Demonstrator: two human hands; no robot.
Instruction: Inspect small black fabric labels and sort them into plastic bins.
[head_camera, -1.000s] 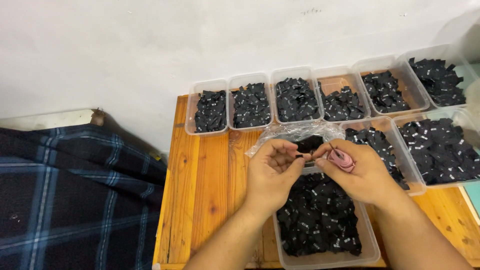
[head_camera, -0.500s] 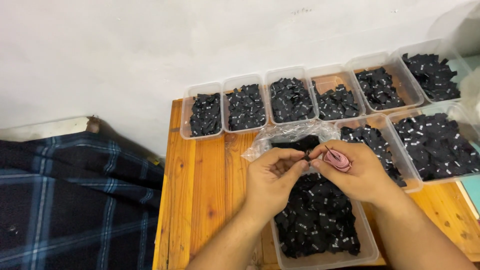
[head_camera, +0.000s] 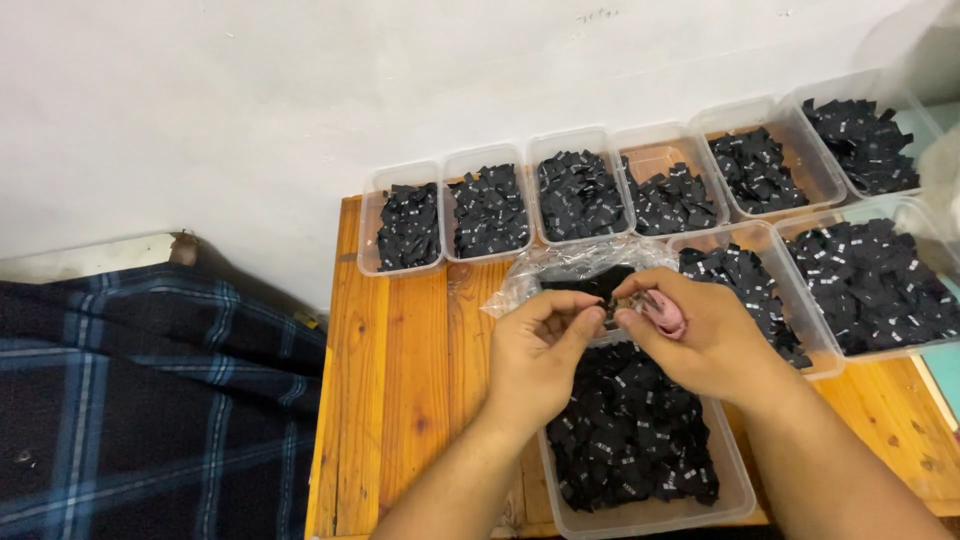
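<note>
Pinching together above the nearest clear plastic tub of small black fabric tags (head_camera: 640, 440), the left hand (head_camera: 540, 345) and right hand (head_camera: 695, 335) each keep a closed grip on a crinkled transparent plastic bag (head_camera: 570, 272); the right also curls around a pink band (head_camera: 668, 315); the wooden slatted worktop (head_camera: 410, 380) lies beneath.

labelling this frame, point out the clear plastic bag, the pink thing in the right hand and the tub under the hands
clear plastic bag (head_camera: 540, 275), head view, on its crinkled left part
pink thing (head_camera: 668, 317), head view, on the bit showing beside the right hand's fingers
tub under the hands (head_camera: 735, 478), head view, on its right rim
</note>
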